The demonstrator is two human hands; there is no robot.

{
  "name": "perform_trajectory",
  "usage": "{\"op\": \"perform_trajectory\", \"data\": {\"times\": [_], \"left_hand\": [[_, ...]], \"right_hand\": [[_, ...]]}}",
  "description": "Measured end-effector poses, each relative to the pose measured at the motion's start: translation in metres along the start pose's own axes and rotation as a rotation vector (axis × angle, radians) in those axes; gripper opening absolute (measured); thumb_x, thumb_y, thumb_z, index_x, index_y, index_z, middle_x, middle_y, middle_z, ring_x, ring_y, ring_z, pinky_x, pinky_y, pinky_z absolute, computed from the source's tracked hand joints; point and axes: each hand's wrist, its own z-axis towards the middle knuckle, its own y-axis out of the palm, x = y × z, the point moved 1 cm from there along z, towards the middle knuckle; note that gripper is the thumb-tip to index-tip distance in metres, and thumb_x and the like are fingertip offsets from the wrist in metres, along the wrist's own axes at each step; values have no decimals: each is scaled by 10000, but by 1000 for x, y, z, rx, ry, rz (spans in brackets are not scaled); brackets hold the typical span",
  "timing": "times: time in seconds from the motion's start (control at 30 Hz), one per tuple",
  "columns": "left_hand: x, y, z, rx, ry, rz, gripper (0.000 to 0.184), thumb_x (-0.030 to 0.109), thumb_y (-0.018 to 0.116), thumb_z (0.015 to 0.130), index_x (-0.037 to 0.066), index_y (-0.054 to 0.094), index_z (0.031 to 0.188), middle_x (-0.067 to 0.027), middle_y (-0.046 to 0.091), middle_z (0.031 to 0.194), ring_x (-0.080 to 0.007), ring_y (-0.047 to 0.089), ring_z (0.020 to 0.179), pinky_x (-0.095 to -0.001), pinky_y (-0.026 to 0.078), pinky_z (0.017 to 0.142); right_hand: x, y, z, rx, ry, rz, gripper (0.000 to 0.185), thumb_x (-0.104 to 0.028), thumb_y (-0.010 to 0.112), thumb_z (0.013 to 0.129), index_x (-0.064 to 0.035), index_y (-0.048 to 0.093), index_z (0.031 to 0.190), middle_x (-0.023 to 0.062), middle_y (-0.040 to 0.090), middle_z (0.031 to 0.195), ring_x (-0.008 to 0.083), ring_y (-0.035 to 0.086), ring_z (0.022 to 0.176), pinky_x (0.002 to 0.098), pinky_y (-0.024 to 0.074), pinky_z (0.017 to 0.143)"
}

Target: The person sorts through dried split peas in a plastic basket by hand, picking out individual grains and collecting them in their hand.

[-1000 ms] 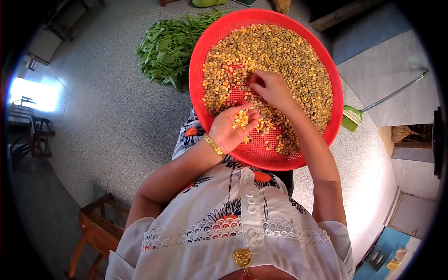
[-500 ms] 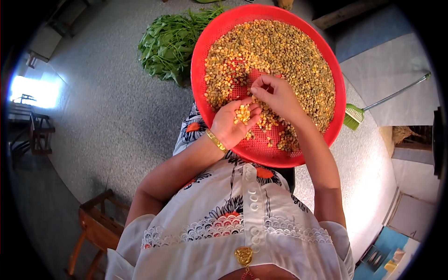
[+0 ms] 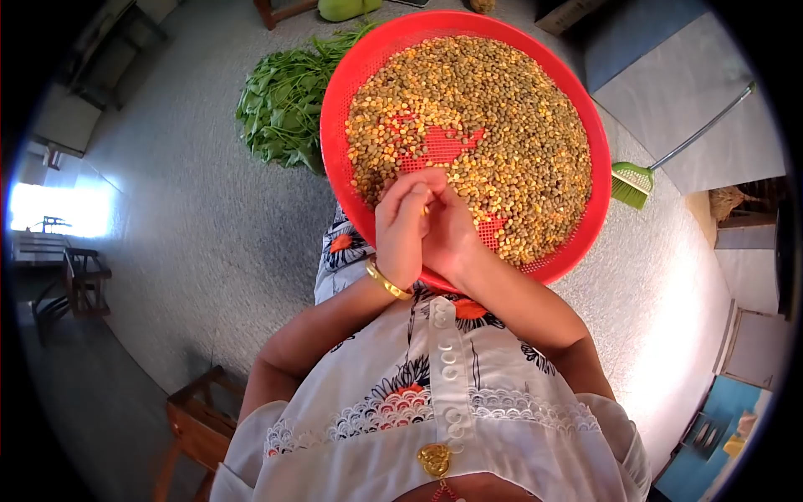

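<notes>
A round red mesh basket holds a wide layer of small grains, a mix of yellow split pulses and brown-green ones. My left hand wears a gold bracelet and presses against my right hand over the basket's near side. Both are closed together, fingers curled and cupped around a small lot of yellow split pulses. Only a bit of yellow shows between them; most of what they enclose is hidden. Bare red mesh shows just beyond my fingers.
Leafy greens lie on the floor to the basket's left. A green brush with a long handle is on the right. A wooden stool stands at lower left, and a pale green gourd lies at the top.
My right hand has come down from the middle of the basket to meet my left. My left palm, open with yellow pulses on it, has turned and closed against the right.
</notes>
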Motion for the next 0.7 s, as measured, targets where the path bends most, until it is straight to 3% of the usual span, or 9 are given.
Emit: {"op": "perform_trajectory", "data": {"times": [0.03,0.23,0.27,0.33,0.37,0.47,0.57,0.63,0.7], "left_hand": [[-1,-1,0,-6,0,4,236,107,440,845,-6,585,994,-93,576,1008,-183,538,933,-257,403,821],[2,2,-3,-326,488,689,348,60,380,837,-62,479,1148,-119,526,1130,-177,496,978,-267,347,880],[3,3,-4,-333,488,686,348,60,380,837,-62,479,1148,-119,526,1130,-177,496,978,-267,347,880],[9,5,-7,-304,525,759,517,147,417,829,-57,310,1292,-152,367,1307,-184,432,1077,-276,315,908],[11,5,-7,-313,527,758,517,147,417,829,-57,310,1292,-152,367,1307,-184,432,1077,-276,315,908],[12,6,-9,-401,484,559,779,356,448,812,-21,52,1367,-174,104,1424,-248,221,1286,-305,231,998],[8,8,-9,-301,559,420,763,375,435,830,2,50,1373,-169,107,1428,-274,204,1297,-338,224,1009],[8,9,-7,-258,514,351,672,348,411,860,20,125,1370,-163,175,1412,-263,230,1289,-364,230,1008],[7,3,-2,-181,213,187,537,273,381,889,26,236,1343,-162,300,1359,-246,271,1273,-367,229,1011]], "right_hand": [[4,12,-2,161,-58,-125,309,-266,335,887,-49,537,975,84,564,960,206,532,924,330,416,870],[3,10,-6,43,-76,-24,260,-225,350,879,-47,537,914,85,566,940,208,535,905,331,436,844],[3,8,-6,49,-54,38,248,-220,356,877,-50,533,915,87,566,939,209,533,910,332,433,845],[2,19,-12,116,-7,69,247,-222,358,881,-47,525,931,96,565,940,222,524,927,349,421,857],[-1,17,-13,113,-15,71,247,-222,358,881,-47,525,931,96,565,940,222,524,927,349,421,857],[-13,16,-23,301,31,39,299,-188,341,886,20,517,1008,155,565,1019,258,542,957,366,439,873],[-45,24,-47,270,-83,147,297,-143,345,882,65,498,1030,195,555,1033,276,562,945,347,487,839],[-77,33,-74,189,-210,160,288,-111,351,877,88,480,1041,213,552,1020,285,574,925,328,518,800],[-122,28,-105,48,-387,154,282,-111,357,881,87,469,1049,210,542,1036,286,569,928,336,513,810]]}}
